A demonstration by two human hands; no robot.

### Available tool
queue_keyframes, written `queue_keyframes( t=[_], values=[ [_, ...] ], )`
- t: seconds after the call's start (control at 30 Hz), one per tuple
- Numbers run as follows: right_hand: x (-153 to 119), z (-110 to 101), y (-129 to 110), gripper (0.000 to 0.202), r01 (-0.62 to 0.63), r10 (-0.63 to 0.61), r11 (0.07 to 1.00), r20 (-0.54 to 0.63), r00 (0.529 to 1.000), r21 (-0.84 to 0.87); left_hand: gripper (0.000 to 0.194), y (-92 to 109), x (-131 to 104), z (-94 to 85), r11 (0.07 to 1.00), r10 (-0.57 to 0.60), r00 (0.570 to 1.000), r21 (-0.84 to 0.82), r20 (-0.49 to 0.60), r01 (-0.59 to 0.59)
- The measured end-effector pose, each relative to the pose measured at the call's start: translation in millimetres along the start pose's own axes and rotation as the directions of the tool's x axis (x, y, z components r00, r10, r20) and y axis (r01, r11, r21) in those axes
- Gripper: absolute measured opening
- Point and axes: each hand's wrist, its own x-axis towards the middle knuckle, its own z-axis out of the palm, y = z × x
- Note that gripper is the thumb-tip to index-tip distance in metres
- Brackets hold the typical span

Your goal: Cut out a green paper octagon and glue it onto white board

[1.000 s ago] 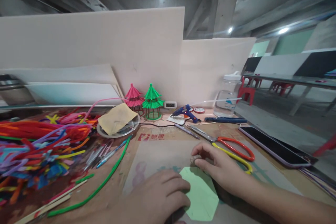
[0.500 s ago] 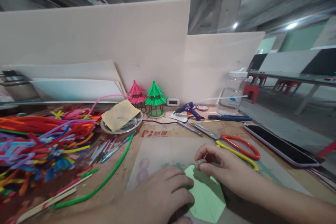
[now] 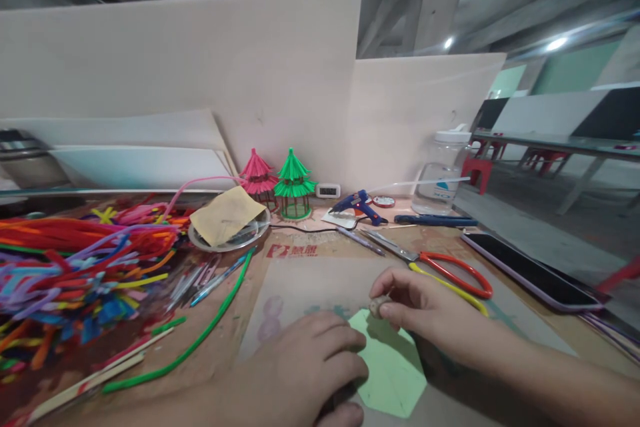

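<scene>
A light green paper polygon lies on the brown board at the bottom middle. My right hand pinches a small greyish lump between thumb and fingers, over the paper's upper edge. At the paper's left side is my left hand, its fingers bent and resting on or beside that edge; its palm side is hidden. Scissors with red and yellow handles lie just beyond my right hand.
Pipe cleaners are heaped at left, near a plate. Behind stand a pink pavilion, a green pavilion, a blue glue gun and a bottle. A phone lies at right.
The view has shifted slightly, so everything sits a little higher and farther left. Both hands keep nearly the same pose, and the right still pinches the lump.
</scene>
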Motion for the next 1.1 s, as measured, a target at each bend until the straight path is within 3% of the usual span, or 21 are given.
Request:
queue_keyframes(
  t=[0.2,0.37,0.4,0.47,0.53,0.6,0.67,0.77,0.83,0.93,1.03,1.1],
  values=[
    [-0.6,-3.0,-3.2,0.039,0.111,-0.096,0.989,-0.145,0.985,0.100,0.021,3.8,1.7,-3.3,1.000,-0.012,1.000,-0.019,0.017,0.013],
    [5.7,-13.6,-0.2,0.043,-0.027,0.050,0.952,-0.068,0.996,0.306,0.023,0.9,1.4,2.2,0.998,-0.011,0.999,-0.055,-0.035,0.009],
    [6.3,-16.7,-1.2,0.043,-0.045,0.061,0.968,-0.060,0.996,0.248,0.023,-0.5,0.9,4.3,0.998,-0.005,0.999,-0.061,-0.047,0.002],
    [6.1,-23.8,-6.1,0.035,-0.041,0.039,0.999,-0.067,0.997,-0.024,0.023,-3.5,0.2,8.2,0.997,0.006,0.997,-0.075,-0.072,-0.012],
    [5.0,-30.5,-13.0,0.023,-0.022,-0.001,0.935,-0.063,0.998,-0.355,0.023,-6.1,-0.1,11.3,0.996,0.020,0.995,-0.086,-0.097,-0.028],
    [3.6,-34.7,-18.5,0.018,-0.010,-0.006,0.824,-0.027,1.000,-0.567,0.023,-8.1,0.1,13.2,0.995,0.031,0.993,-0.092,-0.117,-0.042],
    [2.2,-35.4,-20.5,0.018,-0.002,0.008,0.760,0.006,1.000,-0.650,0.023,-9.0,0.3,14.1,0.994,0.040,0.991,-0.097,-0.132,-0.053],
    [-1.5,-30.7,-18.3,0.025,0.005,0.028,0.738,0.037,0.999,-0.674,0.023,-8.7,0.2,14.2,0.995,0.039,0.990,-0.090,-0.136,-0.051],
    [-6.1,-25.5,-17.0,0.042,0.012,0.038,0.703,0.055,0.998,-0.711,0.023,-8.2,-0.2,14.0,0.996,0.037,0.991,-0.077,-0.132,-0.048],
    [-14.3,-17.8,-19.0,0.066,0.062,0.005,0.562,0.079,0.997,-0.825,0.023,-8.4,-1.0,14.6,0.996,0.041,0.991,-0.073,-0.127,-0.051],
    [-19.8,-12.8,-24.1,0.067,0.105,-0.022,0.426,0.106,0.994,-0.898,0.023,-9.4,-1.1,15.6,0.995,0.057,0.990,-0.073,-0.128,-0.067],
    [-21.1,-11.4,-27.2,0.062,0.104,-0.006,0.396,0.110,0.994,-0.912,0.023,-9.8,-0.5,16.0,0.995,0.062,0.990,-0.066,-0.128,-0.070]
  ],
)
